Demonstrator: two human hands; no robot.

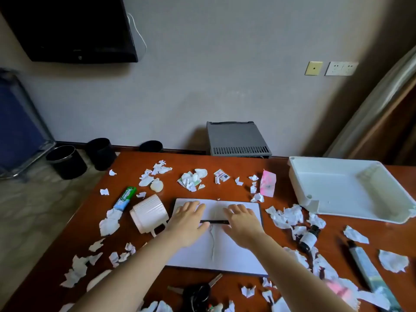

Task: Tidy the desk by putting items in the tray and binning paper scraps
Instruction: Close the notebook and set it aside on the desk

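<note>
Left hand (189, 221) and right hand (243, 224) rest flat on the notebook (225, 255); fingers straight, gripping nothing. Pen (215, 222) lies between them.

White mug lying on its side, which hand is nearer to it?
Left. The left hand lies on the open notebook just right of the white mug; the right hand lies farther right, past the black pen.

A black flat screen (67, 28) hangs at upper left, a yellow wall plate (313, 68) and white socket (341, 68) at upper right, a grey slatted box (236, 140) at centre, and a blue metal-framed panel (15, 127) at the left edge.
</note>
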